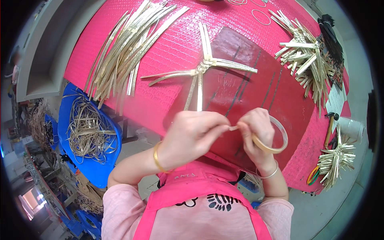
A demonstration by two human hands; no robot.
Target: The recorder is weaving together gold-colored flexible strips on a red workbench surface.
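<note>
A roll of pale yellowish tape (262, 145) hangs around the fingers of my right hand (256, 130), which are closed on it. My left hand (198, 130) pinches the short free end of the tape (233, 128), which bridges the small gap between both hands. Beyond my hands lies a gold strap piece (207, 63), with flat strips spreading out from a knotted, woven centre. Part of it rests on a dark red board (256, 88) marked with dark lines, and its left arms reach onto the pink table cover (168, 94).
Loose gold strips (124, 52) lie in a long bundle at the far left. Finished-looking gold strap pieces (306, 56) are piled at the far right, with black straps (330, 40) beside them. A hammer (331, 130) lies at the right edge. A blue bin (106, 166) of strip scraps stands left.
</note>
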